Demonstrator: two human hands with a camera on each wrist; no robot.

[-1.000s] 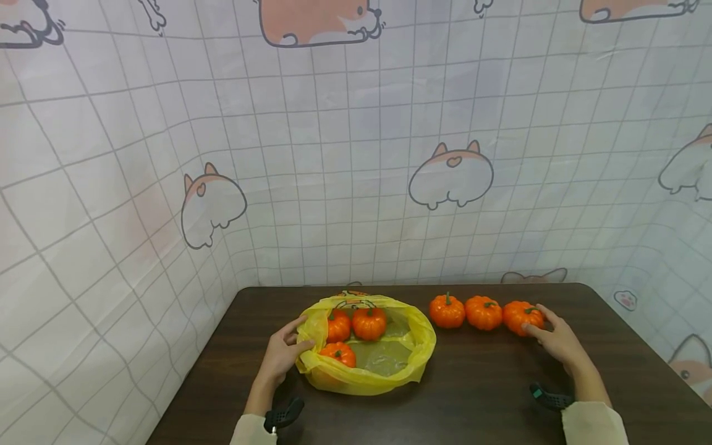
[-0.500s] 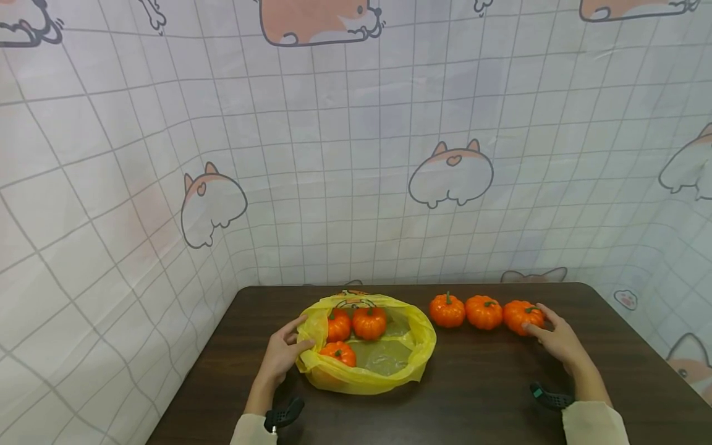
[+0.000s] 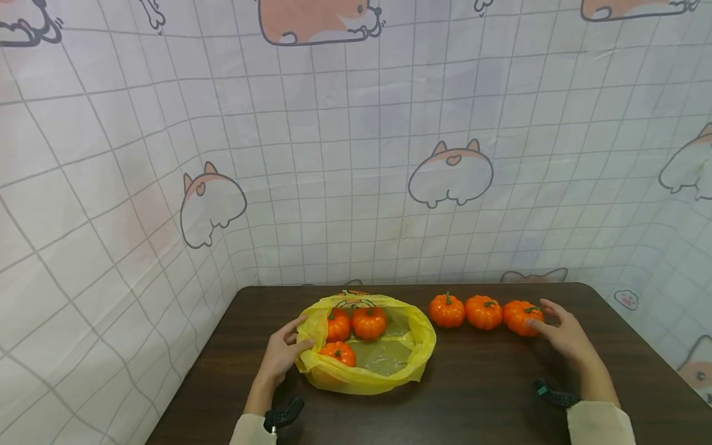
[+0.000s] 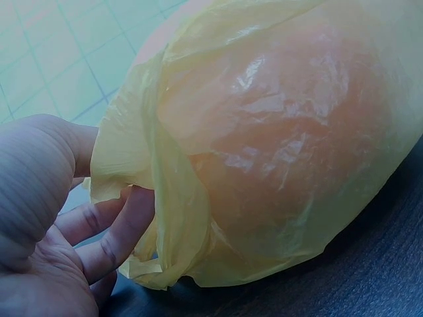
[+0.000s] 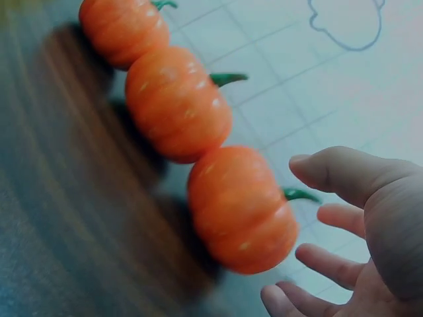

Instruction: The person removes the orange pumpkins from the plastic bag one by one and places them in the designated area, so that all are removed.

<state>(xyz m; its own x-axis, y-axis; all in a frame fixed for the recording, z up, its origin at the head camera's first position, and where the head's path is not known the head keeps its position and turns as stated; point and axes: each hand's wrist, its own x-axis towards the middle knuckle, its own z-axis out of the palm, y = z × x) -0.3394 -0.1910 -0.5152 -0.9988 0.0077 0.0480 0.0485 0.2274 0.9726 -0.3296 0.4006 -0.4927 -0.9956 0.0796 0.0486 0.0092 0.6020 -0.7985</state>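
Note:
A yellow plastic bag [image 3: 367, 382] lies with its mouth spread wide on the table. Inside it are three small orange pumpkins, one of them the pumpkin [image 3: 369, 324] towards the back. My left hand [image 3: 280, 352] pinches the bag's left rim; the left wrist view shows the film [image 4: 132, 148] between thumb and fingers. On the right, a row of three pumpkins runs along the back: left pumpkin [image 3: 447, 310], middle pumpkin [image 3: 484, 313], right pumpkin [image 3: 520, 317]. Beside the right one, my right hand [image 3: 568, 337] has its fingers spread. In the right wrist view they stand apart from that pumpkin [image 5: 241, 211].
The dark wooden table [image 3: 461, 402] extends in front of the bag and the row. A white grid-patterned cloth [image 3: 345, 185] with cartoon dogs hangs behind and at both sides. Black bands [image 3: 283, 415] sit on both wrists.
My right hand has drawn slightly to the right, away from the rightmost pumpkin it was around. That pumpkin has stayed in place. The left hand and the bag have not moved.

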